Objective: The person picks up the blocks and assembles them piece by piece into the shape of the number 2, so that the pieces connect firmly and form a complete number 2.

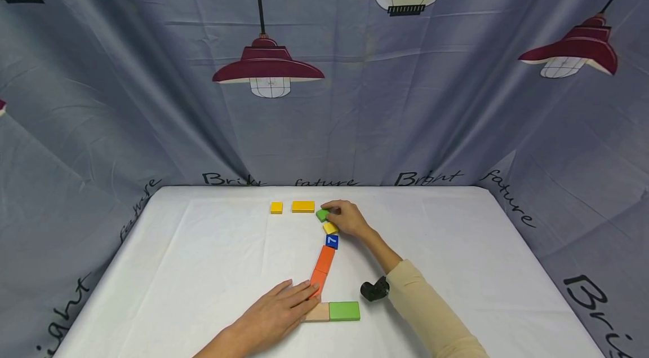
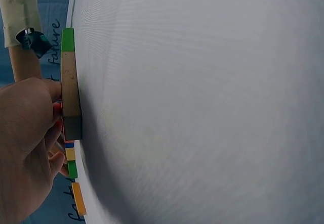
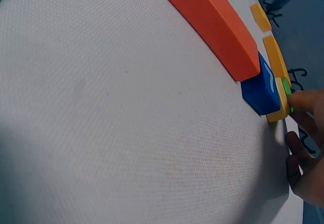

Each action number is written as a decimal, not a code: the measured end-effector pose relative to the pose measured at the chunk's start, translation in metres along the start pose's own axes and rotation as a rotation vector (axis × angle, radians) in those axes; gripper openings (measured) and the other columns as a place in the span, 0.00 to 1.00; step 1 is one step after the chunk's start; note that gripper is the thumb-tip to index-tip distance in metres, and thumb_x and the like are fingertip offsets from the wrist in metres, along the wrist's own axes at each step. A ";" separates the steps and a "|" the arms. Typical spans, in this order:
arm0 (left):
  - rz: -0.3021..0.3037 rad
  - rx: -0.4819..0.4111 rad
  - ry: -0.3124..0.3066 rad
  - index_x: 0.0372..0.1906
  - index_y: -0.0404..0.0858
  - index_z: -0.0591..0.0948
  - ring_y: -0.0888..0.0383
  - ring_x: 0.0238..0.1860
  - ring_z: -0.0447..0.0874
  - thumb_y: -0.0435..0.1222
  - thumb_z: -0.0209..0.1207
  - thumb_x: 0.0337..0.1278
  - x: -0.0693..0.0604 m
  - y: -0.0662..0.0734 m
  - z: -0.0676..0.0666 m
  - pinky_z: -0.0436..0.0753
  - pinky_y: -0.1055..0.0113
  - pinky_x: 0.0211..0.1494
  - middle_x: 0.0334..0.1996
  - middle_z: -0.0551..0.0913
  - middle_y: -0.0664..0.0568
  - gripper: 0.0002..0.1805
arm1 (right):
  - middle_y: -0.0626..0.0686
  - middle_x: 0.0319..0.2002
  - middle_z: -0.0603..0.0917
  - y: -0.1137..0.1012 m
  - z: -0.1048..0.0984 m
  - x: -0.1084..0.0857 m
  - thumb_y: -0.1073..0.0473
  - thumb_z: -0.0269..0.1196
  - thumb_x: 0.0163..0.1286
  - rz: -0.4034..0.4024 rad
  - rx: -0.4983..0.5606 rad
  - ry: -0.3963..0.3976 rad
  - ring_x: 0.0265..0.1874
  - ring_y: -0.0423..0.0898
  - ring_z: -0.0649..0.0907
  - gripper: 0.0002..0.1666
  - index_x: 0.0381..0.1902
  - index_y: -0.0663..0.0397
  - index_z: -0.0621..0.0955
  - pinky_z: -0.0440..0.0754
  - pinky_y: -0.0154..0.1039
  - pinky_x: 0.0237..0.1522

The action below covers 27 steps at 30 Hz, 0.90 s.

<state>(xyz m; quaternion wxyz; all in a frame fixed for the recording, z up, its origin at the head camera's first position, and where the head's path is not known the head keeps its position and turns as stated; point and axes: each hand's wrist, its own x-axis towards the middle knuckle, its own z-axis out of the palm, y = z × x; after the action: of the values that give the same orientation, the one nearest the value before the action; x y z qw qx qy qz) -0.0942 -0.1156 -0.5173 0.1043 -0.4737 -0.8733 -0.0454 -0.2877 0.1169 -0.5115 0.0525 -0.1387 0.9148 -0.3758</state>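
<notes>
A curved row of coloured blocks lies on the white table. My right hand [image 1: 350, 219] pinches a small green block [image 1: 321, 215] between thumb and finger, beside a small yellow block [image 1: 330, 228]. Nearer along the row come a blue block [image 1: 332, 241] marked 7 and two long orange blocks [image 1: 325, 259] end to end. My left hand [image 1: 276, 313] lies with extended fingers over the nearer orange block and the left part of a plain wooden block [image 1: 318, 313]. A longer green block [image 1: 345, 311] abuts that wooden block on its right.
At the far side lie a yellow rectangular block [image 1: 303, 207] and a small yellow square block [image 1: 276, 208], apart from each other. A black wrist device [image 1: 375, 289] sits beside the right sleeve [image 1: 431, 307]. A printed grey curtain [image 1: 329, 132] hangs behind the table.
</notes>
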 end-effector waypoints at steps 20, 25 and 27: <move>-0.005 -0.004 0.002 0.69 0.44 0.75 0.56 0.71 0.66 0.43 0.56 0.73 0.000 0.001 0.000 0.72 0.53 0.66 0.71 0.70 0.53 0.24 | 0.55 0.55 0.84 0.000 -0.002 -0.002 0.67 0.62 0.69 -0.021 0.019 -0.051 0.51 0.53 0.81 0.16 0.52 0.51 0.87 0.79 0.49 0.53; -0.006 -0.008 -0.017 0.70 0.44 0.74 0.57 0.71 0.65 0.43 0.54 0.74 0.000 0.001 0.000 0.71 0.53 0.67 0.72 0.69 0.54 0.24 | 0.54 0.55 0.84 0.000 -0.002 -0.002 0.67 0.62 0.69 -0.013 0.032 -0.065 0.51 0.52 0.81 0.16 0.52 0.50 0.87 0.80 0.47 0.53; -0.010 -0.018 -0.030 0.70 0.45 0.74 0.57 0.72 0.65 0.43 0.54 0.74 0.000 0.001 -0.001 0.71 0.53 0.67 0.72 0.68 0.54 0.24 | 0.54 0.55 0.84 -0.001 -0.002 -0.002 0.67 0.62 0.69 -0.016 0.035 -0.066 0.51 0.51 0.81 0.17 0.52 0.50 0.87 0.80 0.47 0.54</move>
<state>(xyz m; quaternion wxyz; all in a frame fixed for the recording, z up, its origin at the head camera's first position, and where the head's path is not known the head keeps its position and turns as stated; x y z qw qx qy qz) -0.0937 -0.1151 -0.5164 0.0866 -0.4709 -0.8767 -0.0464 -0.2861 0.1183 -0.5100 0.0823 -0.1573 0.9047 -0.3872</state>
